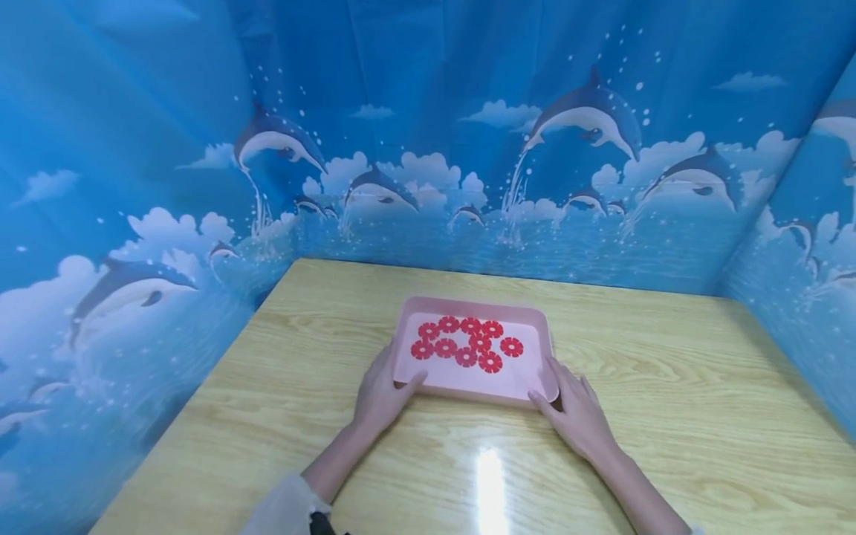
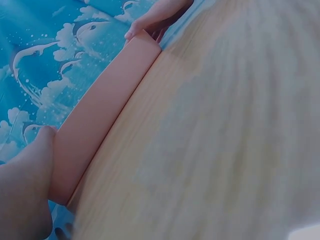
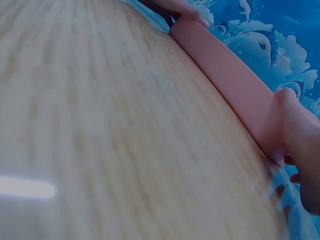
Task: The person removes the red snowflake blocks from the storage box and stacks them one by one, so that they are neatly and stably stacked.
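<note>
Tray (image 1: pixel 448 377) of red discs (image 1: pixel 490 362) sat on the surface (image 1: pixel 321 327), left-hand grip (image 1: pixel 380 392) and right-hand grip (image 1: pixel 580 410) clamped round its near corners (one each side), apparently for positioning, the next move wanting level handling.

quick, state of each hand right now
Left hand: holding the pink tray by its near left corner.
Right hand: holding it by the near right corner.

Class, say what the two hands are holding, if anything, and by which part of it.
A pink tray, held at its two near corners: the left hand grips the left one, the right hand the right.
</note>
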A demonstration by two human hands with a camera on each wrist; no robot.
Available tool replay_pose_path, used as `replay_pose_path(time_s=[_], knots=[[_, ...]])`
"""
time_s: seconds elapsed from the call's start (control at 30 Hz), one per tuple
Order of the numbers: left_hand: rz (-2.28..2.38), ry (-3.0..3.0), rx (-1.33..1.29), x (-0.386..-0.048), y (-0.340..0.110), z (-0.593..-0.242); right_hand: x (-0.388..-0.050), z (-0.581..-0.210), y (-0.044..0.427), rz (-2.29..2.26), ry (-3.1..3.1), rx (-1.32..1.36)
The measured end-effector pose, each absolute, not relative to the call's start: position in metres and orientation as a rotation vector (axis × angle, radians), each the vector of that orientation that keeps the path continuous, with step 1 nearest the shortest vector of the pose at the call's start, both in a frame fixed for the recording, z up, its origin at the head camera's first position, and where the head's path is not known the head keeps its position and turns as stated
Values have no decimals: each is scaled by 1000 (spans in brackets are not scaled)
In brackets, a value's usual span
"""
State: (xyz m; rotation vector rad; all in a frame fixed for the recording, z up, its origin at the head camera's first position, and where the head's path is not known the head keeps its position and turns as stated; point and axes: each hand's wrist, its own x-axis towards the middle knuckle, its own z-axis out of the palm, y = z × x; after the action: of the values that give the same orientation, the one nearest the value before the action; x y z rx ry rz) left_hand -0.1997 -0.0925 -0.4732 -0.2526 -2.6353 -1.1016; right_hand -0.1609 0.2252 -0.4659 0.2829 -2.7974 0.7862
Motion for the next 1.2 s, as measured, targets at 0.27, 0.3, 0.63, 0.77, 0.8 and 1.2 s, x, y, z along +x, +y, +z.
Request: replay_pose_path(time_s=[0.27, 0.3, 0.63, 0.77, 0.8, 1.2], knots=[[-1091, -2630, -255, -190, -89, -474, -151, -464, 228, 786, -2797, 278], [-1097, -2625, -256, -189, -89, -474, -149, -464, 228, 787, -2792, 280], [-1071, -2583, -326, -179, -85, -474, -138, -465, 231, 787, -2799, 266], [-1059, -2588, -326, -175, -85, -474, -133, -465, 232, 784, -2799, 262], [-1065, -2588, -324, -174, -85, -474, -132, -465, 232, 781, -2797, 262], [-1093, -2604, -303, -160, -83, -472, -121, -465, 232, 791, -2791, 248]])
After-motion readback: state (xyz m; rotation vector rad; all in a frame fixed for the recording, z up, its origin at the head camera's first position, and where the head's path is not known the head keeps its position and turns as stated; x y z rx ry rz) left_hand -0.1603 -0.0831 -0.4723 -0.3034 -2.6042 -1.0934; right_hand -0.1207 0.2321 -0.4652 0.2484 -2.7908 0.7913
